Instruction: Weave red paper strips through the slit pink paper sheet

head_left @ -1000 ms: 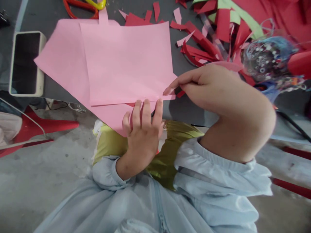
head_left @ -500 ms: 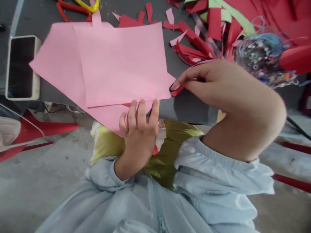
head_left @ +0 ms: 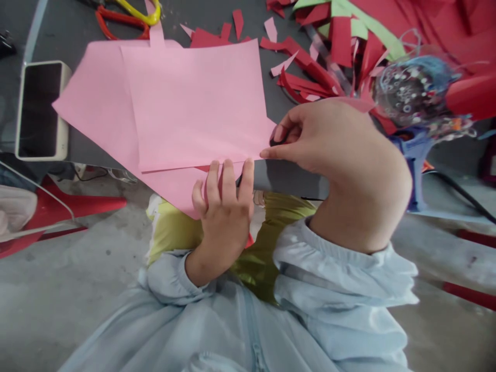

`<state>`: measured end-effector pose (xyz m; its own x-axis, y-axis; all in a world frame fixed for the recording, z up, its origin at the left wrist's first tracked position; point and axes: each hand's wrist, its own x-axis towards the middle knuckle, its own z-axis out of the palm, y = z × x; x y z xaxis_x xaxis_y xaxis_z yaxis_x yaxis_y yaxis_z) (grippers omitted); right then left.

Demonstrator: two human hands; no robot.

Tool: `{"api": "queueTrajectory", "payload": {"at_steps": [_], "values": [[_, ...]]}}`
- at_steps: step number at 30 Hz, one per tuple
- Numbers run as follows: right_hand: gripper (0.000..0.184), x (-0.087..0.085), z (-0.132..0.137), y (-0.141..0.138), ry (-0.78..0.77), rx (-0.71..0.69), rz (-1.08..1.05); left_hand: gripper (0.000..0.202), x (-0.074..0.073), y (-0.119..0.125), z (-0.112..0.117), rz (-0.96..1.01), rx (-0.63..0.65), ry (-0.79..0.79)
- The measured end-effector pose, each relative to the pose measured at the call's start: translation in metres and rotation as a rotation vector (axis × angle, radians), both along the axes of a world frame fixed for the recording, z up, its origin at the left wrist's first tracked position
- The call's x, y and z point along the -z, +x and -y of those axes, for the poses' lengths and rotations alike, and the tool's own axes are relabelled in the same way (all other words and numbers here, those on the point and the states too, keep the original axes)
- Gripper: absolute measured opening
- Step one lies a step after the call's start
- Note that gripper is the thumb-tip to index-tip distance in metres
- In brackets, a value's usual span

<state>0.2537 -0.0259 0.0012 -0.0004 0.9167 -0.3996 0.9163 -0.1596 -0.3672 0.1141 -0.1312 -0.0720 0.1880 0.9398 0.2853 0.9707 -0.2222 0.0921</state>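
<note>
A smooth pink paper sheet lies on top of a larger pink sheet at the table's near edge. My left hand is open, its spread fingers resting along the top sheet's near edge. A small red bit shows under that edge beside the fingertips. My right hand is closed at the sheet's near right corner, the thumb tip touching the edge. Between its curled fingers shows a small black thing, mostly hidden, whose kind I cannot make out.
Red-handled scissors and a yellow handle lie at the back left. A white-framed device is at far left. Red paper scraps, a bag of beads and a blue plastic thing are on the right.
My right hand has curled its fingers in, and its thumb has moved left onto the sheet's corner. The right forearm has shifted left, uncovering the blue plastic thing. My left hand stays put.
</note>
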Motion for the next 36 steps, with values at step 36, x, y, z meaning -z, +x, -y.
{"api": "queueTrajectory", "payload": {"at_steps": [36], "values": [[0.036, 0.0, -0.006, 0.001, -0.131, 0.083, 0.083, 0.057, -0.009, -0.084, -0.01, 0.113, -0.244, 0.016]]}}
